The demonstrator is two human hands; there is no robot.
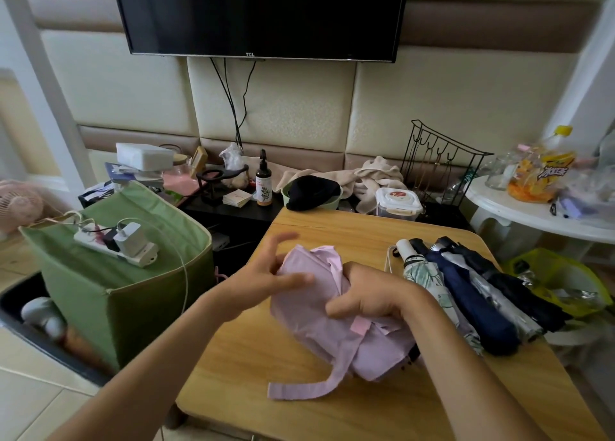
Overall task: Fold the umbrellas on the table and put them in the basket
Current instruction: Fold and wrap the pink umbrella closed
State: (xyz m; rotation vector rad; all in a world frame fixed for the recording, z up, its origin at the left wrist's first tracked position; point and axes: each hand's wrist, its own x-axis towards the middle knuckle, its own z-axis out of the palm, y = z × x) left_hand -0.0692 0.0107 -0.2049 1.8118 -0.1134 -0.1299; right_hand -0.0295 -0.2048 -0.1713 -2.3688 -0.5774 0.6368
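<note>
While the person stood over the wooden tabletop point(299, 417), a lilac umbrella point(319, 310) lay at its centre, canopy bunched and only partly gathered. Its closing strap point(309, 387) trailed loose onto the wood toward 6 o'clock. The right hand point(362, 294) was clamped on the umbrella's middle, fingers curled over the fabric. The left hand point(266, 270) sat at the bundle's 9 o'clock side with fingers spread and relaxed, some of them touching the cloth; it gripped nothing that could be seen.

At 3 o'clock from the lilac umbrella, four folded umbrellas lay side by side, touching: a floral white one point(432, 284) nearest, then a navy one point(472, 300), a silver-grey one point(499, 294) and a black one point(522, 290). Off the tabletop's edge at 3 o'clock stood a yellow-green basket point(565, 274), its contents unclear.

At 9 o'clock, beside the tabletop, stood a green fabric box point(133, 307) carrying a white power strip point(116, 244) with chargers plugged in. A wall-mounted television point(259, 11) hung at 12 o'clock.
</note>
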